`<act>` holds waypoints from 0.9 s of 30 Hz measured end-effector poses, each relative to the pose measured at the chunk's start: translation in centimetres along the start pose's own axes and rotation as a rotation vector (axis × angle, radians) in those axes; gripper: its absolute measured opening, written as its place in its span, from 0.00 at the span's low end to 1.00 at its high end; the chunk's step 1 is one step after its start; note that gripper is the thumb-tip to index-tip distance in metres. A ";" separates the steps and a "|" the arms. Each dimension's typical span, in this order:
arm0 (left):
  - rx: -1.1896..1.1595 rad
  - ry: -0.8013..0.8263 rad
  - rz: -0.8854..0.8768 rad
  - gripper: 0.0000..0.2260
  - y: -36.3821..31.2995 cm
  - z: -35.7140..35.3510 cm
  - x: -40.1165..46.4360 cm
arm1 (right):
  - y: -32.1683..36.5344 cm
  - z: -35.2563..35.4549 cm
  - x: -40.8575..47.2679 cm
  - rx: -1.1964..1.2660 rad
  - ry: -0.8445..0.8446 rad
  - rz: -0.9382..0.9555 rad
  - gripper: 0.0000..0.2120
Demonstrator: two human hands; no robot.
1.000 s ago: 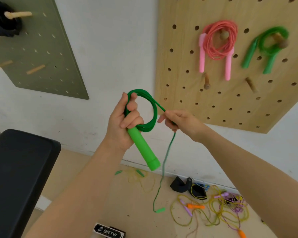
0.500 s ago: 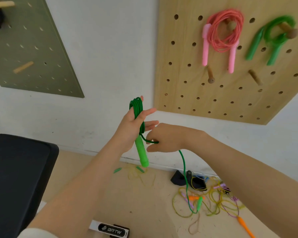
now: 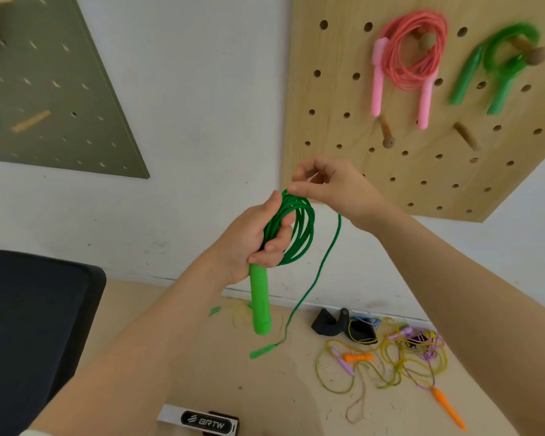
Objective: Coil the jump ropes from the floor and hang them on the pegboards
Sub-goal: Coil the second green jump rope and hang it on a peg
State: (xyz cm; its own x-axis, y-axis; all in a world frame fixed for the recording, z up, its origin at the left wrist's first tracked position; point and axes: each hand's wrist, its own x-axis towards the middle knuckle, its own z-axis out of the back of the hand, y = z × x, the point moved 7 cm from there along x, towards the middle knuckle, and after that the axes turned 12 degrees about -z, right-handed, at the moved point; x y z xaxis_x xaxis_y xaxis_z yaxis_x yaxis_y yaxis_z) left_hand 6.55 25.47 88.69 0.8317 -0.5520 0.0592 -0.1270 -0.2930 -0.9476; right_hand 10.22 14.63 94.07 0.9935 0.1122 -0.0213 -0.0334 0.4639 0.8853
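Risen above the coil, right hand (image 3: pixel 328 187) pinches green jump rope (image 3: pixel 296 234); left hand (image 3: pixel 252 243) grips its handle (image 3: pixel 260 306).

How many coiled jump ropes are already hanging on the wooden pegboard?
2: a pink rope on an upper peg and, to its right, a green rope on the next peg of the wooden pegboard. The board runs past the frame edge, so more may be unseen.

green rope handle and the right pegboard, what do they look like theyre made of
Green rope handle: probably moulded plastic or rubber, matte, judging by its uniform bright colour and soft sheen; the left hand holds it. Right pegboard: likely plywood, unpainted, with visible pale wood grain and drilled holes.
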 end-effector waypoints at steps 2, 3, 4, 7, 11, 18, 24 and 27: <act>-0.049 -0.012 -0.015 0.18 -0.6 0.1 -0.2 | -0.2 -1.2 0.0 0.049 0.118 -0.058 0.06; -0.054 -0.022 -0.027 0.18 -0.8 0.3 -0.2 | -0.4 -2.0 -0.2 0.045 0.178 -0.093 0.11; -0.045 -0.037 -0.040 0.18 -1.1 0.5 -0.2 | -0.7 -2.7 -0.3 0.040 0.221 -0.120 0.16; 0.004 -0.130 -0.054 0.20 -1.3 1.7 -0.1 | -0.4 -4.0 -0.7 0.036 0.258 -0.068 0.16; -0.037 -0.252 -0.105 0.21 -1.6 2.1 -0.3 | 0.4 -3.4 -0.2 0.042 0.235 0.031 0.10; -0.478 -0.350 -0.410 0.23 -4.4 1.3 -0.9 | -4.2 -2.3 0.2 0.148 0.230 -0.047 0.20; -0.449 -0.454 -0.527 0.16 -4.4 1.0 0.1 | -10.2 -3.7 -1.9 -0.602 0.410 -0.195 0.10; -0.104 -0.567 -0.454 0.12 -2.2 0.9 1.4 | -11.0 -5.1 -4.7 -0.805 0.652 -0.279 0.08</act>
State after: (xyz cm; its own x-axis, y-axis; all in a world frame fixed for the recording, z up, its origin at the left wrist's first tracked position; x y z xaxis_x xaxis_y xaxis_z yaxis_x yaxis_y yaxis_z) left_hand 8.47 26.06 90.56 0.9628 0.1217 0.2412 0.2697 -0.4847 -0.8320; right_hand 5.38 13.47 82.11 0.7349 0.2496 -0.6306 -0.1127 0.9618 0.2494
